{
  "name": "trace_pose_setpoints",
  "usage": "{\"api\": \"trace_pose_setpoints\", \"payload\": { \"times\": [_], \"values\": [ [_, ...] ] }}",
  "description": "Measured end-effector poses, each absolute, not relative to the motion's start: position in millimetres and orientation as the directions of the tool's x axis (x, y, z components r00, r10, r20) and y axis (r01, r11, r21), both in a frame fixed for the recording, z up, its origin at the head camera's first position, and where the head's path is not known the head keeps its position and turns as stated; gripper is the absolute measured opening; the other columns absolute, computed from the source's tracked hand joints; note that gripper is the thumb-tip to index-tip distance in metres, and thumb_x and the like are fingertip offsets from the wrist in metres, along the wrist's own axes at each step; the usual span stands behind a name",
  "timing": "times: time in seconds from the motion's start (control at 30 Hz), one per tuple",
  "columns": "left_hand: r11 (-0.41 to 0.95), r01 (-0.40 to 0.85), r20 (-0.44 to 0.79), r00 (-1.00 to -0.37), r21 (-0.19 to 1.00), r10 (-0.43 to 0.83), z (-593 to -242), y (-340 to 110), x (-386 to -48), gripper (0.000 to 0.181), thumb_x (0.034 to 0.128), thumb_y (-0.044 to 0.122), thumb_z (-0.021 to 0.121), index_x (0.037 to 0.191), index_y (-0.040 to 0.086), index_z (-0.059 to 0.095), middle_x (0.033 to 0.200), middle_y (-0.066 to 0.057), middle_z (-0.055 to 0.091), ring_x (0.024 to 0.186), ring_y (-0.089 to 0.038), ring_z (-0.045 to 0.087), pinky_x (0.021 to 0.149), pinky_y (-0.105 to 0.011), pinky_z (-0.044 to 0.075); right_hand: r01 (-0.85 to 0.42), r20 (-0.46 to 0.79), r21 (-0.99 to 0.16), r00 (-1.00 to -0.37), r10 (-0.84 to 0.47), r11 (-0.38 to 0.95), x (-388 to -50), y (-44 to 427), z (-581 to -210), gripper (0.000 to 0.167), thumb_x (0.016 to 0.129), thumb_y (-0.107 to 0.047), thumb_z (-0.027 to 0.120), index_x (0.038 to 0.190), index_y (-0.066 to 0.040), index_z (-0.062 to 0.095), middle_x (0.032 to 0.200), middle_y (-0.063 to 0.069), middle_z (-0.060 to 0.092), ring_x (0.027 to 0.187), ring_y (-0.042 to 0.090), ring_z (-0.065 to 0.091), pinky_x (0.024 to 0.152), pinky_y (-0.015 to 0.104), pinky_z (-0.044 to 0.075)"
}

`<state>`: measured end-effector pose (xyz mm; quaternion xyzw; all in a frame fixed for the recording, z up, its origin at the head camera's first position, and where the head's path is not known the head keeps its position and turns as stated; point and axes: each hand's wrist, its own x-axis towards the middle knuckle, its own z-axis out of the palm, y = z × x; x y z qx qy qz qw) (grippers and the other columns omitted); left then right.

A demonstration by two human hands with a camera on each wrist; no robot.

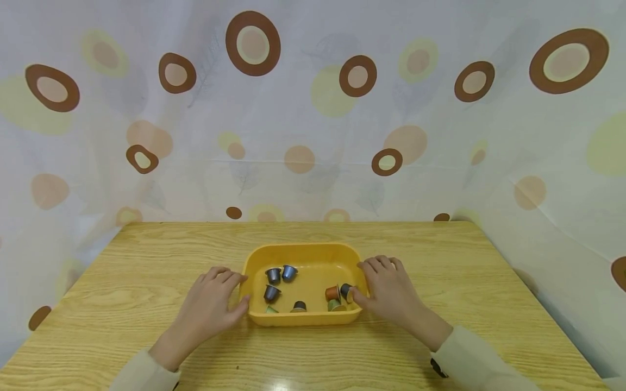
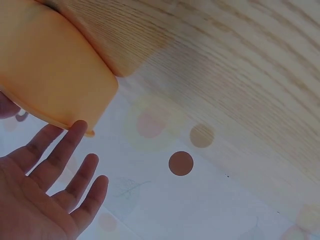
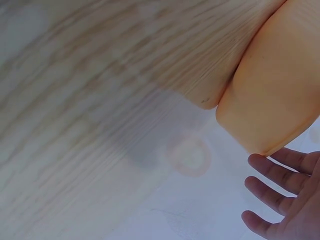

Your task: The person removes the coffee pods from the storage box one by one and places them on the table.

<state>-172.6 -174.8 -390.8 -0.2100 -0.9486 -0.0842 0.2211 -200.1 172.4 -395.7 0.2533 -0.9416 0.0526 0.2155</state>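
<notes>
1. Table [image 1: 146, 263], wood-grain, runs left to right; spotted cloth [image 1: 298, 119] hangs beyond its far edge.
2. Left sleeve [image 1: 146, 371], pale, near left.
3. Left hand [image 1: 207, 305]: fingers spread and loose, no firm grip; fingertips touch the tray's left end at the rim, thumb on the near side.
4. Yellow tray [image 1: 303, 319]: on table, mid-scene between both hands, long side facing the viewer. Looks light, stiff, smooth plastic, maybe a bit slippery. Best hold: both short ends, fingers under the rim, kept level, since loose contents would likely roll.
5. Capsules in tray, left group: dark grey capsule [image 1: 271, 294], tilted; light green capsule [image 1: 271, 309], mostly hidden by near wall; grey capsule [image 1: 273, 275], farther back; blue capsule [image 1: 289, 273] just beside it.
6. Black capsule [image 1: 299, 306], near wall, left of middle, partly hidden.
7. Right group: orange capsule [image 1: 331, 294], green capsule [image 1: 336, 306] nearer, navy capsule [image 1: 346, 291] rightmost. All probably very light, thin-walled, easy to dent; pinch gently around the body.
8. Right hand [image 1: 391, 290]: fingers apart, loosely extended, fingertips touching the rim at the right end; thumb by the navy capsule, contact unclear.
9. Right sleeve [image 1: 481, 361], pale, near right.
</notes>
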Motion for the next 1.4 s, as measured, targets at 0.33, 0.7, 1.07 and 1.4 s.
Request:
{"api": "trace_pose_setpoints", "payload": {
  "times": [0.33,0.7,1.07,1.4],
  "values": [
    [0.895,0.442,0.454,-0.810,0.059,0.371,-388,-177,-169,0.030,0.0769,0.032,0.063,0.099,0.013,0.068,0.099,-0.001,0.068,0.100,-0.026,0.057,0.082,-0.044,0.049,-0.503,0.457,0.053,-0.756,-0.468,0.863,-196,170,-393,0.044,0.080,-0.043,0.057,0.106,-0.008,0.062,0.102,0.005,0.063,0.099,0.027,0.055,0.088,0.046,0.042],
    [0.894,0.443,0.450,-0.812,0.059,0.372,-387,-178,-170,0.031,0.0777,0.033,0.063,0.102,0.014,0.067,0.099,-0.001,0.068,0.099,-0.025,0.057,0.083,-0.044,0.048,-0.507,0.466,0.077,-0.743,-0.481,0.858,-195,169,-394,0.043,0.081,-0.042,0.057,0.106,-0.007,0.062,0.101,0.006,0.063,0.098,0.027,0.055,0.086,0.046,0.043],
    [0.893,0.445,0.465,-0.806,0.068,0.366,-390,-178,-176,0.028,0.0806,0.030,0.062,0.103,0.013,0.067,0.099,0.000,0.067,0.098,-0.023,0.057,0.082,-0.042,0.047,-0.512,0.481,0.101,-0.725,-0.493,0.853,-197,171,-392,0.045,0.081,-0.042,0.059,0.109,-0.007,0.061,0.105,0.009,0.061,0.098,0.030,0.055,0.086,0.047,0.043],
    [0.897,0.437,0.458,-0.811,0.059,0.365,-392,-178,-186,0.032,0.0831,0.030,0.059,0.109,0.012,0.064,0.103,-0.003,0.066,0.100,-0.025,0.056,0.085,-0.044,0.046,-0.574,0.516,0.116,-0.663,-0.542,0.811,-209,168,-385,0.044,0.081,-0.041,0.060,0.110,-0.008,0.061,0.107,0.008,0.062,0.099,0.028,0.056,0.087,0.046,0.043]
  ]
}}
